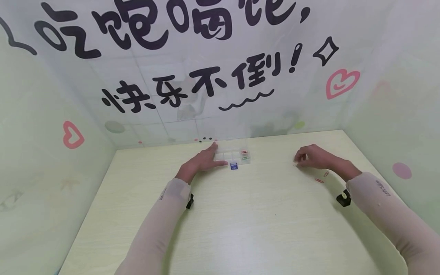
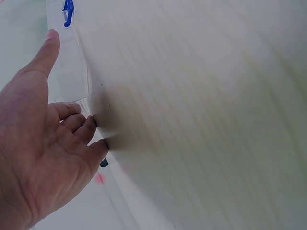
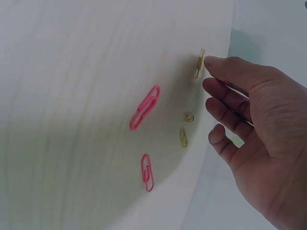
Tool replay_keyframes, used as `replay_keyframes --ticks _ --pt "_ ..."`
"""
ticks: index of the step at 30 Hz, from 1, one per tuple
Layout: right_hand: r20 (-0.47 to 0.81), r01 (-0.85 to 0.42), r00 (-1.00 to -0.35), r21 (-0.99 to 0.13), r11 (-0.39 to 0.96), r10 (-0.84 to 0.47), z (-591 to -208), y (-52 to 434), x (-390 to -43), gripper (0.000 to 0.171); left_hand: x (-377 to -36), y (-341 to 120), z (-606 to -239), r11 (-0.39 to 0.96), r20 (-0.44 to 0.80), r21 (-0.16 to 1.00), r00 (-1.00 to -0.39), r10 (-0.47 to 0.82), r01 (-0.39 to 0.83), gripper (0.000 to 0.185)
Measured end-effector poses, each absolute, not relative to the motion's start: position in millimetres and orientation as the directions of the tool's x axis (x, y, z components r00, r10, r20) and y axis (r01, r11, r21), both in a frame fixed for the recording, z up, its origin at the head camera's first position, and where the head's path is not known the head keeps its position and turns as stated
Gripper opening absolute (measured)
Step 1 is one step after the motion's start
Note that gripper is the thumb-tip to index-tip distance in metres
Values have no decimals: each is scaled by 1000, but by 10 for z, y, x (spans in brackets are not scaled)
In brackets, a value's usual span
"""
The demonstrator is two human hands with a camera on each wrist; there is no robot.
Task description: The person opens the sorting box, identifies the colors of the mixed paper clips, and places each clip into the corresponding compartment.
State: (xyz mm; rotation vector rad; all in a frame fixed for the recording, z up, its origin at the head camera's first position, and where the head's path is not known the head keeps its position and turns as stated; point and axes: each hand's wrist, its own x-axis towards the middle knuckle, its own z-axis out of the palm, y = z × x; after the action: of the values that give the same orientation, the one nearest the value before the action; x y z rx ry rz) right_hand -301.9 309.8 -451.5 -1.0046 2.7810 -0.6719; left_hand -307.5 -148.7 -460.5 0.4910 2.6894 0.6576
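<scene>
Seen from above at a pale wooden table (image 1: 240,229): left hand (image 1: 205,160) laid flat, fingers straight and spread, against the near-left corner of a clear compartment box (image 1: 233,154), thumb along its front edge. Box set with long axis running left to right, parallel to the table's far edge; blue clip (image 1: 234,166) at its front wall, red and green clips in the right-hand cells (too small to count).

Well apart on the right: right hand (image 1: 311,156) with fingers loosely bent, holding nothing, index fingertip (image 3: 211,61) just touching a yellow clip (image 3: 199,63). In the wrist view that clip appears tilted up on edge, long axis pointing away from the hand along the table. Two more yellow clips (image 3: 184,137) just beside the curled fingers. Two pink clips (image 3: 144,107) farther out on the tabletop, the larger lying diagonally, the smaller one (image 3: 147,172) nearer the table edge, pointing roughly toward it.
</scene>
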Motion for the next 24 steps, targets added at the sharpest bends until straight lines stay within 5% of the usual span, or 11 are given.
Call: replay_keyframes --ticks 24 --pt "-28 -517 -791 -503 693 -611 -4584 3112 -3047 6 -3078 -1483 -4611 828 -221 504 -891 397 244 110"
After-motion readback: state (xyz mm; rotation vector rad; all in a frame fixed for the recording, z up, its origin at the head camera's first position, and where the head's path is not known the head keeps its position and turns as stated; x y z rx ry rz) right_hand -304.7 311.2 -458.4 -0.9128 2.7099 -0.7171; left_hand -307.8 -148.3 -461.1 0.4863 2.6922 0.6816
